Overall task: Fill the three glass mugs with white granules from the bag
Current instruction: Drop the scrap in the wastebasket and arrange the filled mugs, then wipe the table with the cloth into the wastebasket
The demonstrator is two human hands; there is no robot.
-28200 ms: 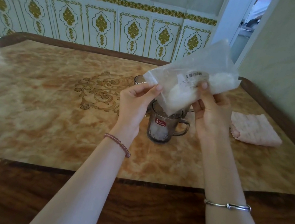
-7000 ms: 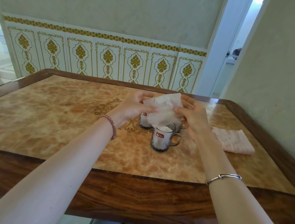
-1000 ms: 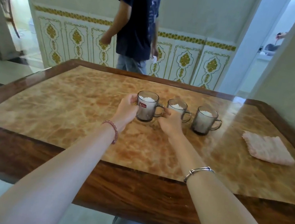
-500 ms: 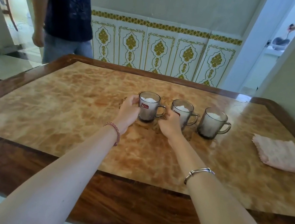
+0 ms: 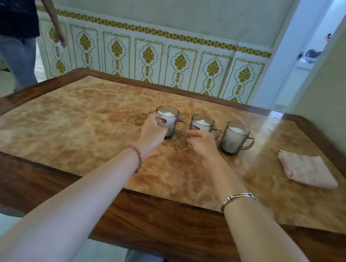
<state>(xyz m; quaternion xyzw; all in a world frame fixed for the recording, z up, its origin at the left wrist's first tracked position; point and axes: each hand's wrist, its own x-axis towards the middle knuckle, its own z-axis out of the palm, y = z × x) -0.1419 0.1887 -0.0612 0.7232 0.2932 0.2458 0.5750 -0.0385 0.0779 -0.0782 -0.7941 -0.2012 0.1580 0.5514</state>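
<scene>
Mid-table (image 5: 74,137), three filled glass mugs (image 5: 202,125) in a row; left hand (image 5: 152,131) and right hand (image 5: 202,143) loosely curled, empty, before them.

A large table (image 5: 75,133) with a glossy orange-brown marbled top and a dark wood-grain border fills the foreground. A folded pink textured cloth (image 5: 307,169) lies flat on its right side, near the right border. Behind the table, white wall tiles with gold ornamental motifs (image 5: 147,58) run along the lower wall beneath plain pale plaster. A bystander in a dark patterned T-shirt and blue jeans (image 5: 8,12) stands at upper left. An open white-framed doorway (image 5: 305,61) lies at upper right.
</scene>
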